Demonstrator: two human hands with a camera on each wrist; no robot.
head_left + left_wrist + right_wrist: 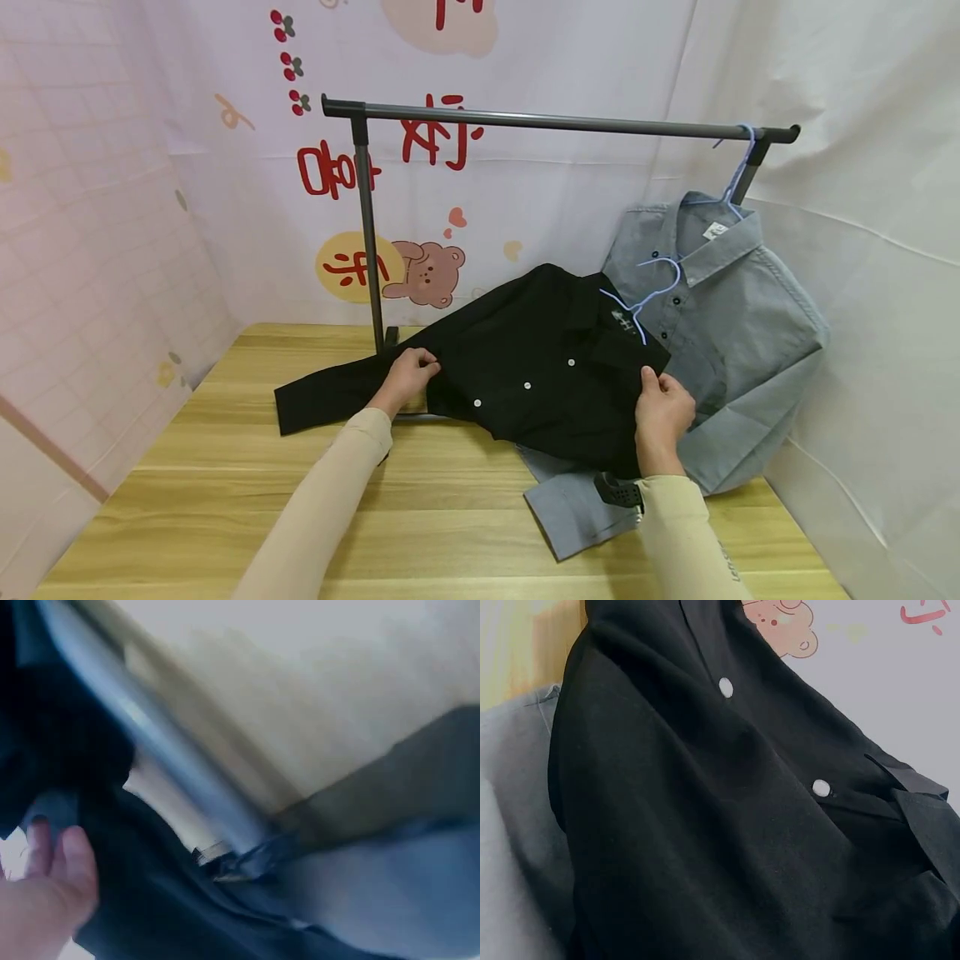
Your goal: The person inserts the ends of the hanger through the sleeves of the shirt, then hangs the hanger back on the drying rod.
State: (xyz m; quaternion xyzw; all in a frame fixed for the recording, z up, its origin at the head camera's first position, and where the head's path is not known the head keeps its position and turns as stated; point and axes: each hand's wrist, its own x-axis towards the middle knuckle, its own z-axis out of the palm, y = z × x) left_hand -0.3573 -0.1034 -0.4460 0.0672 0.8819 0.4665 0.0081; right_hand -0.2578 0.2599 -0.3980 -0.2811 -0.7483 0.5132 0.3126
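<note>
A black shirt (510, 350) with white buttons is held up between my two hands, tilted with its collar toward the upper right. My left hand (408, 377) pinches the black cloth near the lower hem; in the left wrist view its thumb and finger meet on the fabric. At the collar side my right hand (664, 408) grips the edge of the shirt between thumb and fingers. A light blue hanger (637, 307) pokes out of the black collar, its hook free of the rail. One black sleeve (322, 396) trails left over the table.
A dark metal clothes rack stands on the wooden table (450, 533), its rail (570, 123) running across the back. A grey-blue shirt (742, 333) hangs at its right end on another light blue hanger (738, 171). Behind is a printed curtain (525, 192).
</note>
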